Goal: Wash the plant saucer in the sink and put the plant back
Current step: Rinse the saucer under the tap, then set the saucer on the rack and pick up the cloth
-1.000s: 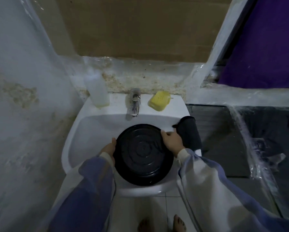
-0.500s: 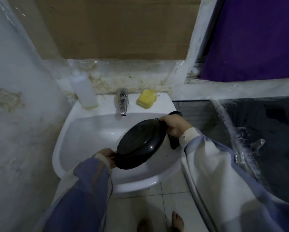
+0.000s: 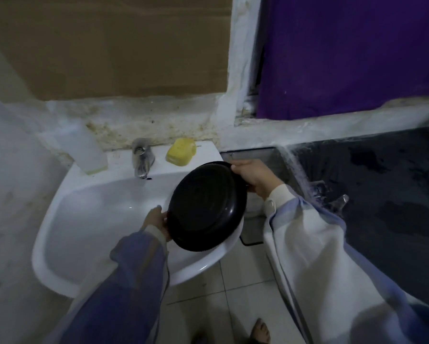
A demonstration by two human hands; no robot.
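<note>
The round black plant saucer [image 3: 206, 207] is held tilted above the right side of the white sink [image 3: 84, 219], its ridged underside toward me. My left hand [image 3: 156, 220] grips its lower left rim. My right hand [image 3: 254, 176] grips its upper right rim, fingers curled over the edge. No plant is in view.
A metal tap [image 3: 141, 157] stands at the back of the sink, with a white bottle [image 3: 89, 151] to its left and a yellow soap dish [image 3: 180, 151] to its right. A dark counter [image 3: 382, 194] under plastic film lies on the right. Tiled floor and my bare feet [image 3: 259, 331] are below.
The saucer went from lying flat over the basin to tilted, then rose and shifted right over the sink's right edge. Both hands kept their grip on the rim.
</note>
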